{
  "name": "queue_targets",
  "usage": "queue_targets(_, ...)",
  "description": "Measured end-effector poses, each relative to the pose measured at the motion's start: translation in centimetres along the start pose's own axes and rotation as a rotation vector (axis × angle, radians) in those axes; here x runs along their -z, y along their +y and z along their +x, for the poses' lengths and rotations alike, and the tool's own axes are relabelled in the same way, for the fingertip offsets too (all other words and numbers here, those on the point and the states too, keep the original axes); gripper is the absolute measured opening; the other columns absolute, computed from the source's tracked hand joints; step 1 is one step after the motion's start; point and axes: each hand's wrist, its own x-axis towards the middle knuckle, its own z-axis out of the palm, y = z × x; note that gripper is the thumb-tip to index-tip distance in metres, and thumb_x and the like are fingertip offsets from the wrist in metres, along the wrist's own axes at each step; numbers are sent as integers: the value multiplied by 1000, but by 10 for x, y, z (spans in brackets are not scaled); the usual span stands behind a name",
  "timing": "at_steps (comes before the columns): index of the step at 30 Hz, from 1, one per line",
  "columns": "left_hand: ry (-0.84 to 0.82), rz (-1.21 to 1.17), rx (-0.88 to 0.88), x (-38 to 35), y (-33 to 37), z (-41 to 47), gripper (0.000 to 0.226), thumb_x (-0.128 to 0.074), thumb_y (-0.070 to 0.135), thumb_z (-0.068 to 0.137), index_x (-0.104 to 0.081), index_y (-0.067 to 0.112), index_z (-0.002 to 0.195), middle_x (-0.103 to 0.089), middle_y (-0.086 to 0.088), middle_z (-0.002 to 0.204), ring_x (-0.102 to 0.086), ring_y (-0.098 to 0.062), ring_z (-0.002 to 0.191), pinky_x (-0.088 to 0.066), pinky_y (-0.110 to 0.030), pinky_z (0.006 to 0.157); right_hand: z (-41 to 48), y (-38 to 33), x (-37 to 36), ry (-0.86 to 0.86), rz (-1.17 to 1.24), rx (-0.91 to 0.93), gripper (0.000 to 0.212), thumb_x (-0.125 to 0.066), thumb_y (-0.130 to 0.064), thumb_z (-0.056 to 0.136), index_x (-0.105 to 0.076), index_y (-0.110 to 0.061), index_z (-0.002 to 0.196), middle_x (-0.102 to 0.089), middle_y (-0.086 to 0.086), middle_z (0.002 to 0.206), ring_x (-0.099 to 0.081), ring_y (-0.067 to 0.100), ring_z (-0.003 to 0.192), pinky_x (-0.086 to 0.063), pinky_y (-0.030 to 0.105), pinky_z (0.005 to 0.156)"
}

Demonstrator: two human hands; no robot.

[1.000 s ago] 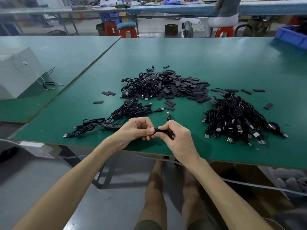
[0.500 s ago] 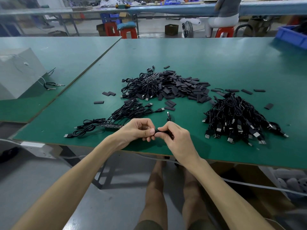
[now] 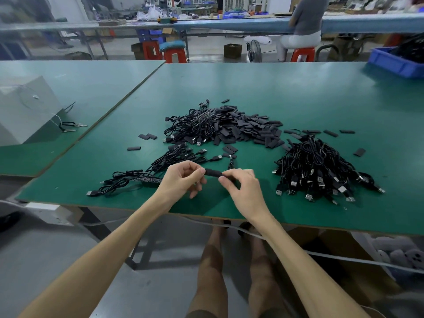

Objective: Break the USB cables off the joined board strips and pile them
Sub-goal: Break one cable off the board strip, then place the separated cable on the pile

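Note:
Over the near edge of the green table [image 3: 286, 92], my left hand [image 3: 181, 180] and my right hand [image 3: 241, 187] pinch the two ends of a short black board piece [image 3: 213, 172]. A cable [image 3: 230, 164] runs up from behind my right hand. To the left lies a board strip [image 3: 146, 180] with black USB cables [image 3: 174, 157] still joined to it. At the right sits a pile of separated USB cables [image 3: 319, 171]. Behind the hands is a heap of black board scraps and cables [image 3: 229, 127].
Loose black scraps [image 3: 146, 136] lie scattered on the table. A white box [image 3: 25, 109] stands on the left table. A blue bin [image 3: 397, 60] sits at the far right corner. A seated person [image 3: 302, 26] is at the back bench, with red stools [image 3: 174, 53] nearby.
My hands have drawn slightly apart, so more of the black piece shows between the fingertips. Both hands sit a little higher over the table edge.

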Motion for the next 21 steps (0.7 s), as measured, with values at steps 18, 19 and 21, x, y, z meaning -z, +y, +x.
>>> queue_targets(18, -167, 879, -248, -60, 38, 31, 17, -74, 26, 91, -77, 19, 106, -55, 4, 99, -53, -16, 91, -42, -28, 82, 7, 10, 27, 266, 1151, -455, 35, -44, -28, 110, -74, -10, 108, -69, 0, 89, -59, 7, 69, -47, 21, 64)
queue_targets(19, -119, 870, -243, -58, 44, 35, 18, -75, 26, 90, -78, 18, 106, -52, 6, 100, -52, -13, 89, -39, -24, 82, 9, 11, 25, 261, 1154, -469, 32, -45, -23, 110, -73, -9, 108, -70, 1, 90, -62, 8, 73, -48, 22, 66)
queue_targets(21, -52, 822, -271, -60, 60, 45, 18, -79, 24, 87, -79, 14, 102, -51, 6, 99, -52, -10, 85, -36, -16, 79, 11, 11, 19, 225, 1048, -470, 25, -48, -12, 108, -72, -9, 104, -72, 1, 91, -65, 10, 78, -50, 23, 67)
